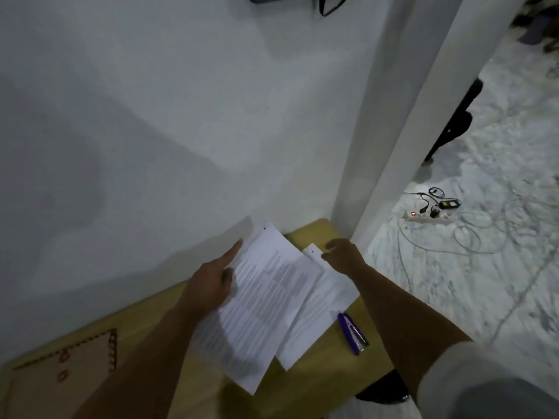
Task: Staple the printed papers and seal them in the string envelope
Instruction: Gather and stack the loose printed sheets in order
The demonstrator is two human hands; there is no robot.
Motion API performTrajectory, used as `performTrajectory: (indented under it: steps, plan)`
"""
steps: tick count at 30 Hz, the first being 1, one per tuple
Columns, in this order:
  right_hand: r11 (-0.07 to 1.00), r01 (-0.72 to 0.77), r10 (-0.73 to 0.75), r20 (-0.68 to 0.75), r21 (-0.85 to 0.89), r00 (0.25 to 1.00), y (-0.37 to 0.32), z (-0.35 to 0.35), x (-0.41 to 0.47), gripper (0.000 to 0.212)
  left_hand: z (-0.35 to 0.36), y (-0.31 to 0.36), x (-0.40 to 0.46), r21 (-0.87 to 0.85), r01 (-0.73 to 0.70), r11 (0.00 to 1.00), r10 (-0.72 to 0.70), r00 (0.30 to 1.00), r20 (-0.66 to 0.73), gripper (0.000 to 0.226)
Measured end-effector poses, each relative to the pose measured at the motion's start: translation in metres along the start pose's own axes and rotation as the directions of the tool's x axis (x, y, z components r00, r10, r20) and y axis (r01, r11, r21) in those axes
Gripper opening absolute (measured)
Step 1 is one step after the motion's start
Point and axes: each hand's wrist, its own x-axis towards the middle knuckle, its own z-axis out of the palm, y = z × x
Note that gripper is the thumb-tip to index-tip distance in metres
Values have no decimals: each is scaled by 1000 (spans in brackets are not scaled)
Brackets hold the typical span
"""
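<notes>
My left hand (213, 281) holds a printed sheet (263, 300) by its left edge, lifted and tilted above the yellow table (314, 379). A second printed sheet (323, 300) lies flat on the table under it, toward the right. My right hand (343, 254) hovers over that sheet's far corner with fingers curled; whether it touches the paper is unclear. A purple stapler (352, 333) lies on the table just right of the papers. The brown string envelope (60, 379) with two round fasteners lies at the table's left end.
A white wall (181, 131) rises right behind the table, with a white pillar (393, 146) at its right end. On the marble floor to the right lie a power strip (428, 216) and loose cables. A dark shoe (385, 388) shows below the table's edge.
</notes>
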Motion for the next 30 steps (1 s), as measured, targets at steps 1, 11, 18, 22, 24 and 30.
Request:
performTrajectory:
  steps: [1, 11, 18, 22, 24, 30]
  plan:
    - [996, -9, 12, 36, -84, 999, 8, 11, 12, 48, 7, -4, 4, 7, 25, 1000, -25, 1000, 14, 69]
    - [957, -135, 140, 1, -255, 990, 59, 106, 96, 121, 37, -39, 4, 98, 194, 976, -204, 973, 104, 66]
    - [970, -80, 90, 34, -230, 995, 21, 76, 74, 104, 21, -40, 3, 36, 228, 973, -229, 973, 32, 77]
    - [978, 39, -43, -15, -204, 999, 11, 70, 62, 66, 11, -44, -2, 33, 219, 975, -219, 976, 9, 74]
    - [985, 89, -98, -56, -146, 994, 3, 66, 56, 62, 5, -42, -4, 38, 214, 976, -214, 977, -3, 70]
    - [973, 219, -228, -167, -72, 959, -38, 41, 19, 54, -20, -53, -21, -8, 124, 992, -125, 992, -5, 71]
